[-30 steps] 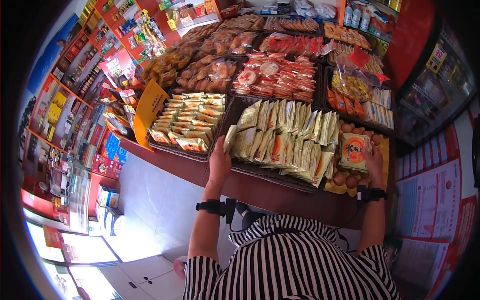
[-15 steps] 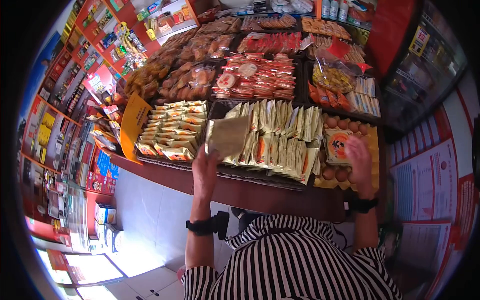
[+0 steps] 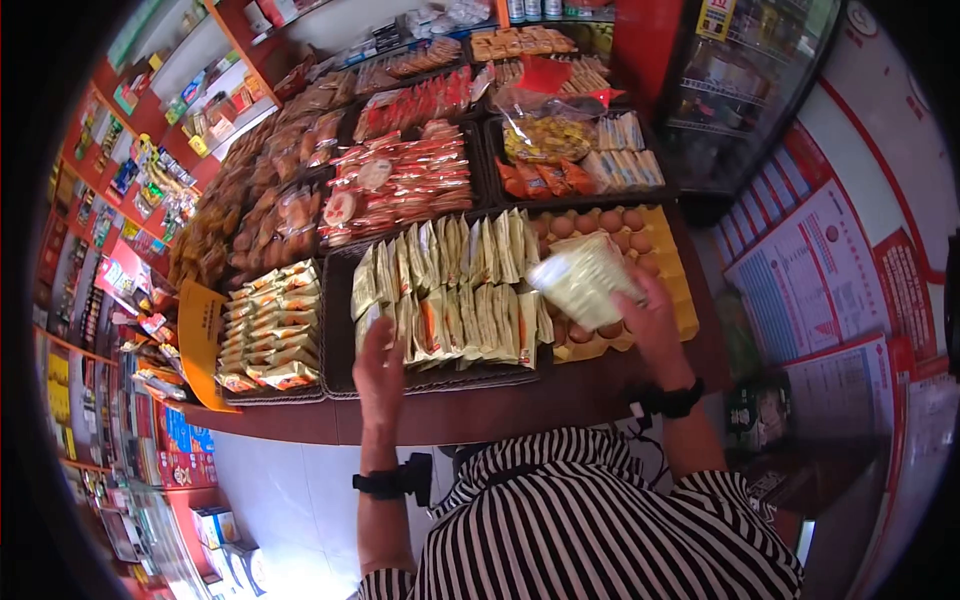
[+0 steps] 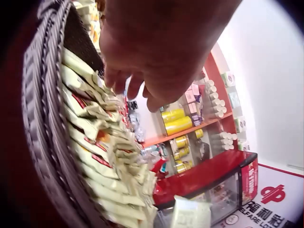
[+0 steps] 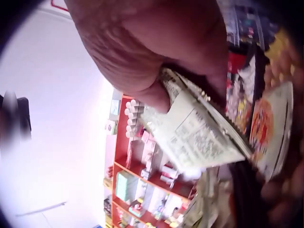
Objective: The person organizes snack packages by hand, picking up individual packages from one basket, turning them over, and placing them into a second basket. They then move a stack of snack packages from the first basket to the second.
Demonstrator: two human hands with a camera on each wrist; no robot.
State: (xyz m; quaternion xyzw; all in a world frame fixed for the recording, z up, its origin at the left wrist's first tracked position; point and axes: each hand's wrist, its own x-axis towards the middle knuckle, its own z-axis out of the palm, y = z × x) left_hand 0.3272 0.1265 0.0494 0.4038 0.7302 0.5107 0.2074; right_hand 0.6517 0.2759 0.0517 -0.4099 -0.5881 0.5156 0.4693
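My right hand pinches a cream snack packet over the egg tray, with the thumb on one face. In the right wrist view the packet's printed back shows a square code. Beyond it, another packet with an orange print lies by the eggs. My left hand holds nothing and hovers at the front left of a dark woven basket. That basket holds two rows of upright cream packets. The left wrist view shows its loosely extended fingers above the packets.
Left of the basket sits another basket of cream packets, with an orange card beside it. Red packets, bagged brown snacks and orange packets fill baskets behind. A glass-door fridge stands at the back right.
My left hand no longer holds the packet it held earlier. The right hand, which touched the packet on the eggs and then lifted off, now grips a packet. The view has turned right.
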